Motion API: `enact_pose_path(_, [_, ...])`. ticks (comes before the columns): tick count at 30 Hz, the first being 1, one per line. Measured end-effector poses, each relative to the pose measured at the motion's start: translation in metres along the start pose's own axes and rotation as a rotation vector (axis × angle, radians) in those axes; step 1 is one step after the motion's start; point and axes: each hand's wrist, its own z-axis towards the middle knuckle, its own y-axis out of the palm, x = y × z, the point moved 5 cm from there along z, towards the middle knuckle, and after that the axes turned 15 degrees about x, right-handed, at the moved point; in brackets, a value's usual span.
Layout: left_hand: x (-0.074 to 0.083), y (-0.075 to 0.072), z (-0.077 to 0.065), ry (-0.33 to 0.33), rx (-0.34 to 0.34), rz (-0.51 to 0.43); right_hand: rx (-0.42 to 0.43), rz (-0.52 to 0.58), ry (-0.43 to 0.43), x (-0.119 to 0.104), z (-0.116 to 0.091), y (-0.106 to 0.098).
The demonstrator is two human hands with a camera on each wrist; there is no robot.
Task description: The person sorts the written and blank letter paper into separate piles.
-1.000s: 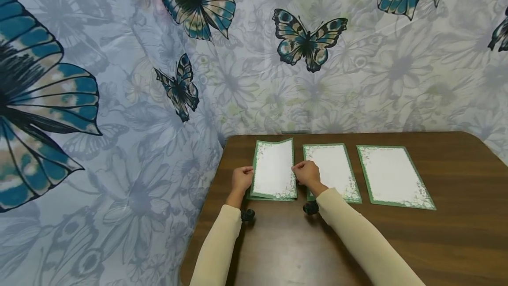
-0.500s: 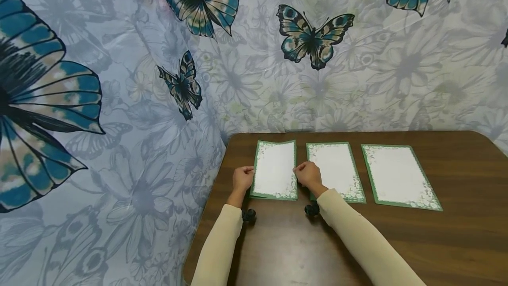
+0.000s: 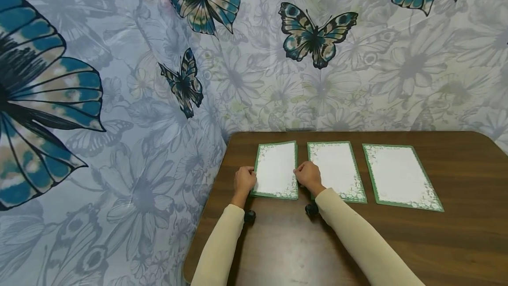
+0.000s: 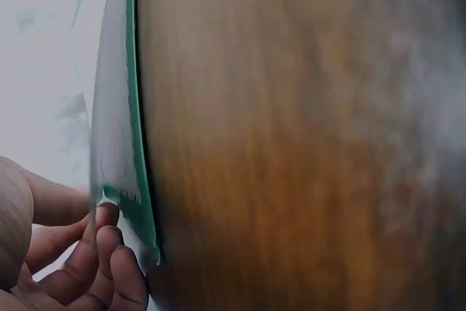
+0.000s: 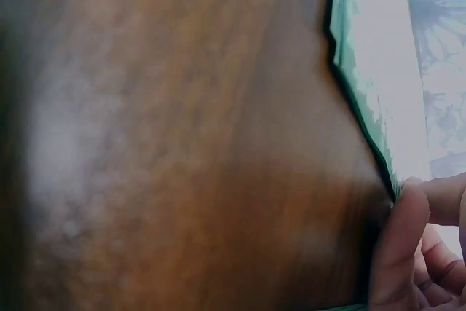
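Three white paper sheets with green leafy borders lie in a row in the head view. My left hand (image 3: 244,180) pinches the left edge of the leftmost paper sheet (image 3: 276,169), thumb against curled fingers. On its opposite edge, my right hand (image 3: 308,176) pinches the paper between thumb and forefinger, partly covering the middle paper sheet (image 3: 336,167). In the left wrist view, the held sheet's edge (image 4: 95,136) stands raised over another green-bordered sheet (image 4: 120,107). Its border (image 5: 364,121) looks wavy in the right wrist view.
The third paper sheet (image 3: 402,175) lies flat to the right on the brown wooden table (image 3: 397,246). A wall covering (image 3: 246,78) with butterflies and flowers rises behind the table and to its left. Dark wrist devices (image 3: 311,209) sit beneath the cuffs.
The leftmost sheet has come down, and its lower edge now lines up with the sheet beneath it. My left hand has shifted slightly right; both hands keep their pinch.
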Motion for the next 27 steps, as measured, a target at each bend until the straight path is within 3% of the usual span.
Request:
enact_pose_path(8, [0.011,0.003,-0.004,0.03,0.039,-0.042,0.015,0.071,0.007,0.005,0.0,-0.006])
enact_pose_path(12, [0.03,0.008,-0.012,0.067,0.017,-0.14,0.005,0.2,0.034,0.013,-0.005,-0.02])
enact_pose_path(15, [0.051,0.017,-0.02,0.088,-0.027,-0.238,0.015,0.259,0.021,0.019,-0.006,-0.042])
enact_pose_path(18, [0.078,0.03,-0.03,0.097,-0.088,-0.365,0.081,0.152,-0.078,0.026,0.001,-0.075])
enact_pose_path(22, [0.117,0.055,-0.054,0.026,-0.33,-0.562,0.157,-0.195,-0.211,0.049,0.009,-0.117])
enact_pose_path(24, [0.131,0.067,-0.067,-0.041,-0.451,-0.615,0.127,-0.316,-0.212,0.062,0.01,-0.129])
enact_pose_path(27, [0.139,0.077,-0.081,-0.119,-0.499,-0.618,0.036,-0.401,-0.166,0.079,0.009,-0.136])
